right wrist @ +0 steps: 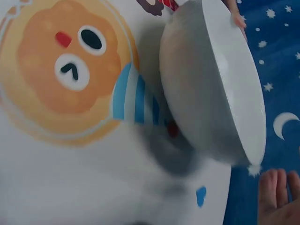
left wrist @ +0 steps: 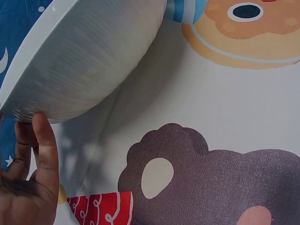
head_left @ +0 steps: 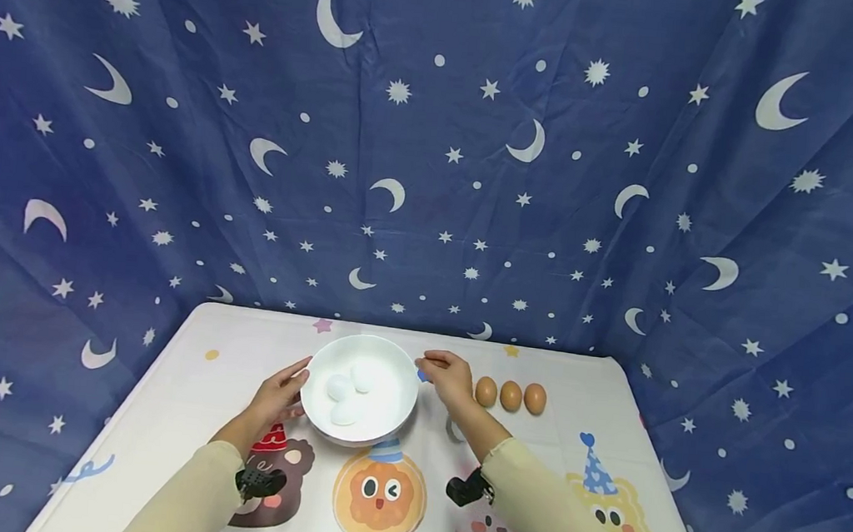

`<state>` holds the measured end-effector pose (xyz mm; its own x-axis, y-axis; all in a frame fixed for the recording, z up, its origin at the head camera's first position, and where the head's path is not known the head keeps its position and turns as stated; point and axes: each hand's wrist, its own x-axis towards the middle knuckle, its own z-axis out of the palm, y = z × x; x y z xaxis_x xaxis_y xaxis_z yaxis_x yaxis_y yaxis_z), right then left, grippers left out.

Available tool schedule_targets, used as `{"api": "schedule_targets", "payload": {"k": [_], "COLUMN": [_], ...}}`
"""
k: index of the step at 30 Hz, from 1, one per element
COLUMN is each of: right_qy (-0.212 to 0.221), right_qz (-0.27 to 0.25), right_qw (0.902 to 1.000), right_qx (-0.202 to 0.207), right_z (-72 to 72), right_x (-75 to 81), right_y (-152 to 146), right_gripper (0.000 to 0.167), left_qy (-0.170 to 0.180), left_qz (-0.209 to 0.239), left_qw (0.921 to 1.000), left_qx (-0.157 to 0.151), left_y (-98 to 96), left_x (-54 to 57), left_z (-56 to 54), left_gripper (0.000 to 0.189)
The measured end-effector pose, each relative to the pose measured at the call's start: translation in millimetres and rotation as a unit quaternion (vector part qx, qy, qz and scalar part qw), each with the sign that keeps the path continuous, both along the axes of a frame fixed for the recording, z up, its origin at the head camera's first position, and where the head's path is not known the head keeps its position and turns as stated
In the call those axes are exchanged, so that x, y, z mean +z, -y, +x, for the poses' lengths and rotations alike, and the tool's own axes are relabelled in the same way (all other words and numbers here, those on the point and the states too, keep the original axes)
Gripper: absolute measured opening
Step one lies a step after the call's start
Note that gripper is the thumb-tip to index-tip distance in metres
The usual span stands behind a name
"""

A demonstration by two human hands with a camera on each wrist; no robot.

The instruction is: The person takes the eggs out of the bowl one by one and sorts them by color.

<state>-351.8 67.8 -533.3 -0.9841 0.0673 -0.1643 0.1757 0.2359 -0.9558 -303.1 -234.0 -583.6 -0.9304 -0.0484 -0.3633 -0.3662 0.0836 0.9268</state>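
Note:
A white bowl (head_left: 392,414) with three white eggs (head_left: 339,387) in it is at the middle of the table. My left hand (head_left: 281,392) holds its left side; in the left wrist view, fingertips (left wrist: 41,123) press against the bowl's outer wall (left wrist: 103,61) below the rim. My right hand (head_left: 450,379) is just off the bowl's right rim, fingers bent a little and holding nothing. In the right wrist view a gap shows between those fingers (right wrist: 268,190) and the bowl (right wrist: 201,89).
Three brown eggs (head_left: 511,396) stand in a row to the right of my right hand. The white tablecloth (head_left: 221,392) carries printed cartoon faces, among them an orange one (head_left: 380,496) in front of the bowl. A blue curtain (head_left: 434,175) with moons and stars hangs behind.

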Motion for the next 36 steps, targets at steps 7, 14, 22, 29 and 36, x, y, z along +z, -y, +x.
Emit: {"api": "schedule_targets", "payload": {"k": [7, 14, 22, 29, 36], "right_qy": [0.015, 0.03, 0.021, 0.005, 0.013], "right_qz": [-0.028, -0.011, 0.04, 0.083, 0.131], "right_qw": [0.9963, 0.9963, 0.9954, 0.9936, 0.9889], "right_qx": [0.08, 0.08, 0.085, 0.077, 0.069], "right_z": [-7.7, -14.3, -16.1, -21.3, -22.5], "right_x": [-9.1, -17.3, -27.3, -42.5, -48.2], "right_y": [37, 56, 70, 79, 85], "right_gripper": [0.037, 0.036, 0.037, 0.041, 0.041], "left_qy": [-0.001, -0.004, -0.003, -0.004, -0.013], "left_qz": [-0.003, 0.01, 0.001, -0.009, -0.022], "left_qw": [1.0, 0.9999, 0.9999, 0.9999, 0.9997], "left_qx": [-0.001, 0.012, 0.01, 0.01, 0.007], "left_y": [-0.5, -1.9, 1.0, 3.7, 3.7], "left_x": [0.1, -4.4, -6.9, -6.4, -6.4], "left_z": [-0.3, -4.3, -3.6, -3.1, -2.9], "left_gripper": [0.056, 0.057, 0.056, 0.057, 0.055]}}
